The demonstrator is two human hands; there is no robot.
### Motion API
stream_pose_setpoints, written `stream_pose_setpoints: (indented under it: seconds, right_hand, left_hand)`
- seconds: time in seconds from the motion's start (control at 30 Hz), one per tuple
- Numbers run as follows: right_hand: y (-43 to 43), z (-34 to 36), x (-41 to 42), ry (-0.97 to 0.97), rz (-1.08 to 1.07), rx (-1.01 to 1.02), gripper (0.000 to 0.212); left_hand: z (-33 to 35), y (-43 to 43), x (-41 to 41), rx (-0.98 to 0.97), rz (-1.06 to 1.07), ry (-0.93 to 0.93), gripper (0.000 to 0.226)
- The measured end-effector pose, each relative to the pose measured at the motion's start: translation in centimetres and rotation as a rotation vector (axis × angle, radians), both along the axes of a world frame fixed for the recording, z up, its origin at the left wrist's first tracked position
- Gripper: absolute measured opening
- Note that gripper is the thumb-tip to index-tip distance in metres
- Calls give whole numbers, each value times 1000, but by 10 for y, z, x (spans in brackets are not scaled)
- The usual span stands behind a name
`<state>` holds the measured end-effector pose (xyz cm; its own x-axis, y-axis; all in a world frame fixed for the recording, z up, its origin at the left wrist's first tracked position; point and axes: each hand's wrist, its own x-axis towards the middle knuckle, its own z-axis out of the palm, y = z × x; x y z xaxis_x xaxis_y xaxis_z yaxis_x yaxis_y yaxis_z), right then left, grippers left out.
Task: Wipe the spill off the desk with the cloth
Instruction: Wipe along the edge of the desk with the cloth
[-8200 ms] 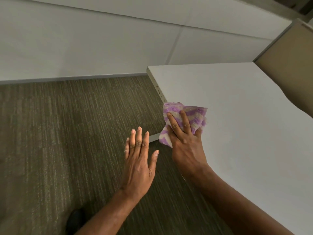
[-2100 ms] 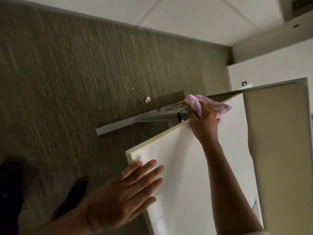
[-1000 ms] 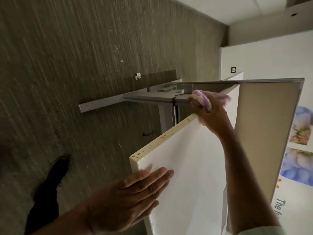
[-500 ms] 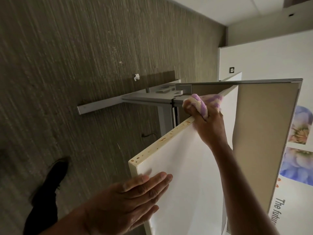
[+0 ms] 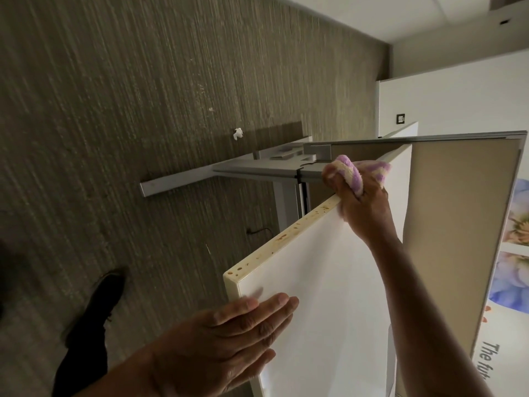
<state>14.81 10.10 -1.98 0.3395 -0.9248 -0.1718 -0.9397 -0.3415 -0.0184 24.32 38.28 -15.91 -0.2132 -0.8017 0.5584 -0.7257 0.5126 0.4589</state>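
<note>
The view is strongly tilted. A white desk (image 5: 329, 282) runs from the lower middle up to the right. Brown spill spots (image 5: 282, 237) dot its cream side edge. My right hand (image 5: 363, 204) is closed around a bunched purple-and-cream striped cloth (image 5: 355, 174), which it presses on the far part of that edge. My left hand (image 5: 226, 342) lies flat, fingers together, on the desk top near the close corner, holding nothing.
A beige partition panel (image 5: 458, 224) stands along the desk's far side. Grey metal desk legs and a floor bar (image 5: 200, 179) sit below the edge. A scrap of white paper (image 5: 237, 134) lies on the carpet. My black shoe (image 5: 100, 305) is at lower left.
In the last second my right hand slid the cloth a little along the desk's stained edge. My left hand stayed flat by the corner. Earlier, the camera swung round from the desk's other side.
</note>
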Motion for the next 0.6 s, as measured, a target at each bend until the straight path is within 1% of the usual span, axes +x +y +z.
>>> stream_pose_setpoints:
  seconds: [0.03, 0.07, 0.17, 0.27, 0.37, 0.47, 0.6]
  right_hand:
    - [0, -2, 0, -11, 5, -9, 22]
    - [2, -4, 0, -5, 4, -23, 26]
    - [8, -9, -3, 6, 6, -29, 38]
    - [17, -11, -3, -6, 12, -17, 50]
    - [29, -12, 2, -34, 15, -2, 57]
    - [41, -10, 6, -79, 2, 18, 59]
    - [50, -8, 9, -95, 10, 44, 51]
  left_hand:
    - [5, -3, 3, 141, -44, -43, 53]
    - [5, -5, 0, 143, -7, -61, 56]
    - [2, -4, 1, 131, -47, 2, 59]
    - [1, -3, -3, 95, 19, 32, 59]
    - [3, -4, -1, 99, 25, 36, 59]
    - [3, -3, -1, 93, 22, 22, 59]
    - [6, -5, 1, 71, 59, -11, 58]
